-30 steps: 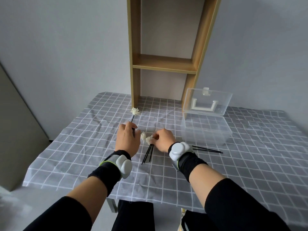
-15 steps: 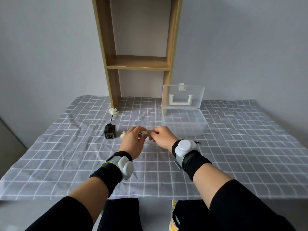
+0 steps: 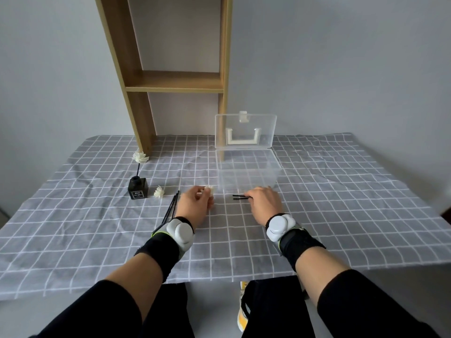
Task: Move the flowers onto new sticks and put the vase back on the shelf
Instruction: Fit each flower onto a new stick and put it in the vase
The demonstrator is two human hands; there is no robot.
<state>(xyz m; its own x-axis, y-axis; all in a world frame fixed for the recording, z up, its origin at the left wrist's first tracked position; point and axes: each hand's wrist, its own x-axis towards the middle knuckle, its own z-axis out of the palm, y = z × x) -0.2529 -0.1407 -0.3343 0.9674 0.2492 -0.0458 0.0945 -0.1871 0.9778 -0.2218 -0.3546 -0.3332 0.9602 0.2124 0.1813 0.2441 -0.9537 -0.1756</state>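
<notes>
Flower (image 3: pixel 210 190) sits pinched in your left hand (image 3: pixel 195 206); your right hand (image 3: pixel 264 203) closes on sticks (image 3: pixel 240 196) at three o'clock. Vase (image 3: pixel 138 191) stands on the counter (image 3: pixel 341 203) at nine o'clock, one bloom (image 3: pixel 159 192) beside it.

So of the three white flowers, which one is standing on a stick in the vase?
The flower farthest left, upright on a black stick in the black vase. Another flower lies loose on the cloth beside the vase, and the third is held in the left hand's fingers.
</notes>
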